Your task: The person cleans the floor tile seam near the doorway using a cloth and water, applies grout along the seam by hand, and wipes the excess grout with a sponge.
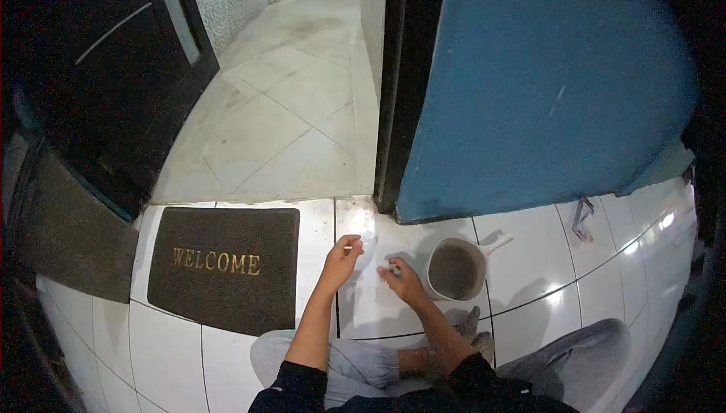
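Observation:
My left hand (342, 260) is raised over the white floor tiles, its fingers closed around a small whitish piece (348, 247) too small to name. A short way to the right, my right hand (406, 284) has thumb and fingers pinched on a small object (395, 270), pale and dark, whose kind I cannot make out. The hands are apart. Close beside the right hand stands a pale water dipper (484, 268) with a handle (497, 243); its inside looks greyish brown, and I cannot tell whether it holds liquid.
A dark doormat (223, 292) lettered WELCOME lies on the left, before an open doorway. Blue wall (544, 95) and a black door frame (401, 88) rise ahead. A small flat item (582, 218) lies near the wall. My crossed legs (563, 364) are below the hands.

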The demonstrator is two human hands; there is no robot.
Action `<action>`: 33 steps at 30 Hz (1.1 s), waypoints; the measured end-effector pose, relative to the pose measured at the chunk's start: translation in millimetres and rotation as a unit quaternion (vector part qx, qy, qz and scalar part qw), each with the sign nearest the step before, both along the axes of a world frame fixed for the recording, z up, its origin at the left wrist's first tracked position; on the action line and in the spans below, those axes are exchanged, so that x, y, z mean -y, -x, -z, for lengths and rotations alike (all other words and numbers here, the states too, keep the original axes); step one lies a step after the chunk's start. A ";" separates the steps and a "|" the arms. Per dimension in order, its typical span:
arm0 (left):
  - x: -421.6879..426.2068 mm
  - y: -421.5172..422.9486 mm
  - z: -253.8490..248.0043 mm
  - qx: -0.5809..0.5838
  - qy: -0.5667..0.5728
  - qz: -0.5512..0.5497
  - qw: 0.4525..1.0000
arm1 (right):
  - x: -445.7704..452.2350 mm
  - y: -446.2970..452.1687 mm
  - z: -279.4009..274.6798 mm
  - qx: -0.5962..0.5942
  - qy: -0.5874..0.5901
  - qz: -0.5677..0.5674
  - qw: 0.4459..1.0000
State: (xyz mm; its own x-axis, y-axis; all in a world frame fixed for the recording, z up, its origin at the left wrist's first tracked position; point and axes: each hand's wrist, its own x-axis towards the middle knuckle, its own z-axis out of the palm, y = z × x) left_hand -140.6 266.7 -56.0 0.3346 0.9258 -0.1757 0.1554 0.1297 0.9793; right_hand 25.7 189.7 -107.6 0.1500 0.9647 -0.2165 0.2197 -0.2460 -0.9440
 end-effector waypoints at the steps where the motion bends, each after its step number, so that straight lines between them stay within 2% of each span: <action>1: -3.6 -0.1 1.8 0.003 0.009 0.003 1.000 | 0.4 0.4 -15.1 0.003 0.009 0.003 1.000; 3: -9.8 -4.4 3.4 0.029 0.152 0.124 0.980 | -0.6 -0.9 -78.7 0.095 0.048 0.001 0.994; 5: -6.0 -12.0 -3.2 0.077 0.215 0.165 0.960 | -3.1 -0.6 -83.8 0.134 0.032 -0.017 0.990; 7: -4.7 -22.3 -4.2 0.155 0.267 0.199 0.930 | -7.1 6.5 -82.2 0.268 -0.047 -0.075 0.959; 9: -3.6 -22.9 -5.7 0.141 0.257 0.208 0.933 | -5.7 8.7 -91.4 0.240 -0.044 -0.064 0.968; 12: -5.6 -17.4 2.8 0.141 0.306 0.219 0.916 | -1.9 0.4 -105.9 0.280 -0.029 -0.103 0.954; 14: -2.5 -18.1 3.0 0.138 0.319 0.184 0.920 | -3.7 -16.8 -127.2 0.213 -0.018 -0.084 0.973; 15: 0.1 -20.5 3.1 0.137 0.322 0.187 0.918 | -3.3 -30.4 -142.2 0.289 -0.025 -0.078 0.954; 16: 2.7 -22.4 3.4 0.133 0.312 0.170 0.925 | -0.6 -44.8 -153.0 0.364 -0.033 -0.072 0.928; 18: 7.4 -26.9 9.9 0.131 0.302 0.145 0.933 | 7.6 -68.0 -151.6 0.372 0.044 0.021 0.927; 19: 9.3 -28.2 13.3 0.133 0.300 0.146 0.933 | 14.6 -85.3 -134.5 0.373 0.042 0.022 0.926; 21: 12.8 -28.2 16.1 0.081 0.226 0.218 0.946 | 27.8 -112.4 -76.6 0.414 -0.078 -0.020 0.907; 22: 14.8 -28.5 15.7 0.081 0.221 0.217 0.947 | 32.0 -110.7 -59.0 0.415 -0.083 -0.019 0.906; 24: 21.3 -30.7 15.1 0.050 0.144 0.222 0.963 | 38.9 -107.2 -32.4 0.453 0.028 -0.059 0.889; 25: 23.9 -31.1 15.4 0.050 0.142 0.222 0.963 | 35.9 -107.3 -24.1 0.454 0.026 -0.058 0.889; 27: 27.2 -30.3 17.2 -0.001 0.136 0.200 0.970 | 28.7 -106.9 -13.3 0.454 0.173 -0.155 0.860; 29: 29.2 -28.0 20.5 -0.005 0.103 0.184 0.978 | 28.1 -94.8 -55.9 0.440 0.155 -0.130 0.875; 30: 29.5 -27.3 19.1 -0.061 0.027 0.176 0.982 | 27.6 -90.2 -70.7 0.422 0.142 -0.104 0.889; 31: 30.9 -26.8 16.7 -0.117 -0.048 0.168 0.978 | 28.5 -100.7 -54.9 0.423 0.141 -0.107 0.889; 33: 29.2 -28.5 10.5 -0.126 -0.062 0.172 0.975 | 33.8 -131.3 -12.1 0.420 -0.047 -0.024 0.906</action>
State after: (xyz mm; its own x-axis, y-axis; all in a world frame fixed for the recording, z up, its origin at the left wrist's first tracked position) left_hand -112.1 237.5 -66.4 0.5891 0.7861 -0.1871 0.4068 -0.0884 0.9092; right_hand 157.0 155.9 -95.5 0.1803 0.9829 0.0382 0.8786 -0.1435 -0.4556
